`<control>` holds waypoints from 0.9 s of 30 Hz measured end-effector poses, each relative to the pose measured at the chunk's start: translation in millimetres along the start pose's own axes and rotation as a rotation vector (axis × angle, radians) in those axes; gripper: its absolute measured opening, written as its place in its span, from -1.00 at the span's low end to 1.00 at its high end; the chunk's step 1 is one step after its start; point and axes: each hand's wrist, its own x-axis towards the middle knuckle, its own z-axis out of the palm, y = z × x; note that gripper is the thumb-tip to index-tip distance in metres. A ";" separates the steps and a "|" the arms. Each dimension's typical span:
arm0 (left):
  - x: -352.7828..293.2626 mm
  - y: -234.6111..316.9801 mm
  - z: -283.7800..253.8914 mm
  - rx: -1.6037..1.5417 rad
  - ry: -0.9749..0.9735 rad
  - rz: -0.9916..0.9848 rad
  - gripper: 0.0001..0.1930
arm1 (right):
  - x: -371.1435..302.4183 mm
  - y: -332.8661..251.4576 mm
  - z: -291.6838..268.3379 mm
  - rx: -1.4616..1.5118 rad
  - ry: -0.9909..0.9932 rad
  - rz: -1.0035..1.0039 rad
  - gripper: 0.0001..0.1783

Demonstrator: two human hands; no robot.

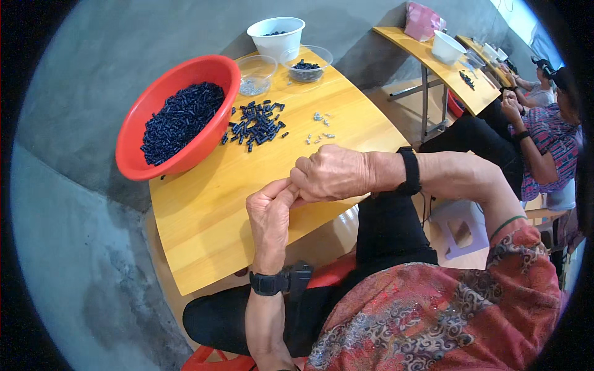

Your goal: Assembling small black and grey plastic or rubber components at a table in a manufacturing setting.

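"Left hand (270, 207) and right hand (334, 173)?"
"Curled and touching; I can't tell whether they hold anything."
"The black pieces (255, 128)?"
"In the red basin (129, 148) and on the counter (210, 229) to its right."

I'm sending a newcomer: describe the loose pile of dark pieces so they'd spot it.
On the nearest yellow table, find the big red basin. Just right of it lies the dark pile, spread on the tabletop. Unlike the basin's heap, it has no container.
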 end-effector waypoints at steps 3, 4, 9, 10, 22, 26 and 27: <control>-1.6 -0.4 1.9 0.080 -0.002 -0.026 -0.85 | -5.8 -4.0 -0.1 -0.017 0.015 -0.006 -0.74; -2.3 1.1 1.5 0.116 0.009 -0.006 -0.84 | -4.2 -4.1 0.3 -0.012 0.026 -0.014 -0.75; -2.5 4.2 -0.2 0.165 -0.004 0.020 -0.81 | -4.3 -5.1 4.8 -0.005 0.039 -0.014 -0.77; -0.7 5.6 -0.2 0.164 -0.009 0.025 -0.81 | -4.8 -3.5 5.2 0.038 0.056 0.017 -0.77; 5.9 4.2 -11.1 0.076 -0.105 -0.051 -0.81 | -14.7 -4.9 22.8 0.271 0.291 0.271 -0.73; 6.8 2.7 -9.5 0.151 -0.120 -0.063 -0.82 | -16.4 -1.2 23.2 0.209 0.210 0.181 -0.73; 6.0 3.0 -7.9 0.151 -0.122 -0.061 -0.82 | -17.3 -0.2 21.6 0.206 0.211 0.182 -0.73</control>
